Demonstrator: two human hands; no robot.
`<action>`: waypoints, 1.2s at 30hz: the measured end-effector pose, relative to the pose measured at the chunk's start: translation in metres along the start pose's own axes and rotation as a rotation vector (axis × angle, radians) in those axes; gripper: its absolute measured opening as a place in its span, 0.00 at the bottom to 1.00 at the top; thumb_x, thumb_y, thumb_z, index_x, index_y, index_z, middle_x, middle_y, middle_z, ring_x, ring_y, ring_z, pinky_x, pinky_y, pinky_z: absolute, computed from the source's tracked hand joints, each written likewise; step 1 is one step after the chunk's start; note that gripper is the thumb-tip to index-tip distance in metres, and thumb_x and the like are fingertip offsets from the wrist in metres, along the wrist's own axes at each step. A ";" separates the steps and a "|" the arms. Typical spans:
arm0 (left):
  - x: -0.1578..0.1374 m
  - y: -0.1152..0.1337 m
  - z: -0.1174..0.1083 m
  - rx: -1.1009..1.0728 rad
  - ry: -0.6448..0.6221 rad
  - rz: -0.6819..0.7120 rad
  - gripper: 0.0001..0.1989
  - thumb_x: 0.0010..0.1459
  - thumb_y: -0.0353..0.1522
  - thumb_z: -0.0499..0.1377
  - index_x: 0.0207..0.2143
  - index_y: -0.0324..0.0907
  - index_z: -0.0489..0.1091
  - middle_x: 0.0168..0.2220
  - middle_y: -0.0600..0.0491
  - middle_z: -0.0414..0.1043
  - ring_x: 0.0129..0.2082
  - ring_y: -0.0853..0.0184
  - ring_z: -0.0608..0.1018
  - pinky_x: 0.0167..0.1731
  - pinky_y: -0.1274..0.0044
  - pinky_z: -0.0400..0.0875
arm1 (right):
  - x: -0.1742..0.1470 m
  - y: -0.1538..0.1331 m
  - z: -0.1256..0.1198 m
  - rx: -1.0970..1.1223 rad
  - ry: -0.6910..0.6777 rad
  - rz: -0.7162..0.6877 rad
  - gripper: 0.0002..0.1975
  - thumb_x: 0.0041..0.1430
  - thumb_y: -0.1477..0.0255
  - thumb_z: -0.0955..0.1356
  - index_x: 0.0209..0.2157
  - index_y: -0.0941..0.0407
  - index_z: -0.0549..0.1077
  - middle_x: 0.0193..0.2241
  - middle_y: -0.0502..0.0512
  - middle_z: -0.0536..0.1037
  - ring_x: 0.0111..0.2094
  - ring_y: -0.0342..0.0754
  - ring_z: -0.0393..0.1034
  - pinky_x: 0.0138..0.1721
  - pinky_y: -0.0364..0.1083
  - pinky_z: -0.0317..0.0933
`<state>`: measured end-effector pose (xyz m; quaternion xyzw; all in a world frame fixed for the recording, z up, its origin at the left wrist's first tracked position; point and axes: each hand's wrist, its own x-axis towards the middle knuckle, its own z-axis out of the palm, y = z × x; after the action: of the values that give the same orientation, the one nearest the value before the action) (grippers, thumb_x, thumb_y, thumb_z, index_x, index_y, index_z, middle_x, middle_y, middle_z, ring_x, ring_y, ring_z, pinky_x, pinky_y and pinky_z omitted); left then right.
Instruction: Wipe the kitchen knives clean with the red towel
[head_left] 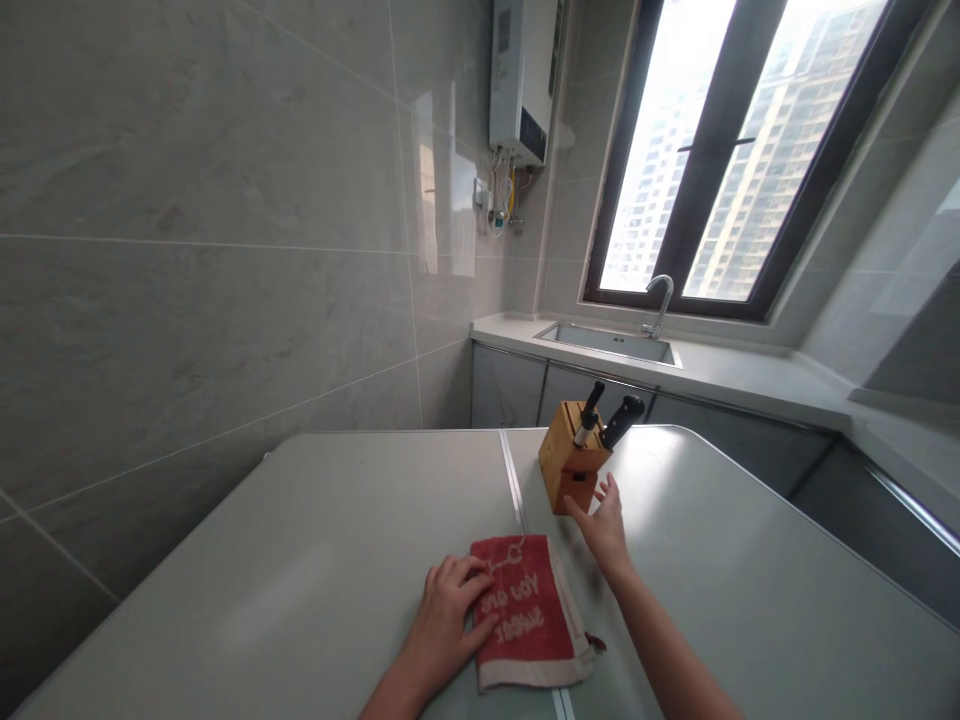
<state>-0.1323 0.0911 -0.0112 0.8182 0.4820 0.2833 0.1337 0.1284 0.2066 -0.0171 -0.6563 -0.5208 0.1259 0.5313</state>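
A folded red towel (pixel 517 605) with pale lettering and a whitish border lies on the table. My left hand (pixel 448 618) rests on its left edge, fingers loosely spread and thumb apart. Beyond the towel stands a wooden knife block (pixel 564 455), upright, with black-handled knives (pixel 621 420) in its slots. At the block's lower right is my right hand (pixel 606 530), open, with the thumb in front of the block and the fingers apart beside it. I cannot tell whether that hand touches the wood.
Both hands are over a pale table (pixel 300 560) with a metal seam (pixel 512 470) running through it. Past its far edge are a counter (pixel 739 365) with a sink (pixel 607 342) and a faucet (pixel 660 305). A tiled wall (pixel 225 330) borders the left side.
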 end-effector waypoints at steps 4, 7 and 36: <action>0.000 0.000 0.001 -0.001 0.013 0.011 0.14 0.54 0.38 0.57 0.44 0.48 0.69 0.46 0.49 0.68 0.45 0.58 0.67 0.45 0.65 0.60 | -0.034 -0.017 -0.010 -0.006 0.080 -0.165 0.22 0.53 0.66 0.62 0.49 0.58 0.59 0.42 0.62 0.68 0.44 0.54 0.65 0.45 0.53 0.59; 0.000 0.000 0.000 0.006 0.039 0.027 0.15 0.57 0.38 0.53 0.47 0.49 0.68 0.46 0.51 0.69 0.44 0.60 0.67 0.45 0.66 0.61 | -0.056 -0.035 -0.013 -0.120 -0.358 -0.420 0.12 0.52 0.73 0.62 0.40 0.56 0.68 0.41 0.60 0.71 0.44 0.53 0.65 0.46 0.52 0.58; 0.001 -0.004 0.000 0.018 0.274 0.021 0.12 0.61 0.31 0.47 0.34 0.43 0.71 0.35 0.50 0.71 0.37 0.63 0.69 0.40 0.68 0.62 | -0.024 -0.117 -0.034 -0.372 -0.036 -0.578 0.23 0.58 0.68 0.59 0.55 0.55 0.58 0.49 0.64 0.65 0.47 0.55 0.64 0.41 0.50 0.62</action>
<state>-0.1350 0.0940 -0.0133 0.7780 0.4900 0.3891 0.0562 0.0783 0.1554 0.0843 -0.5651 -0.7085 -0.1152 0.4068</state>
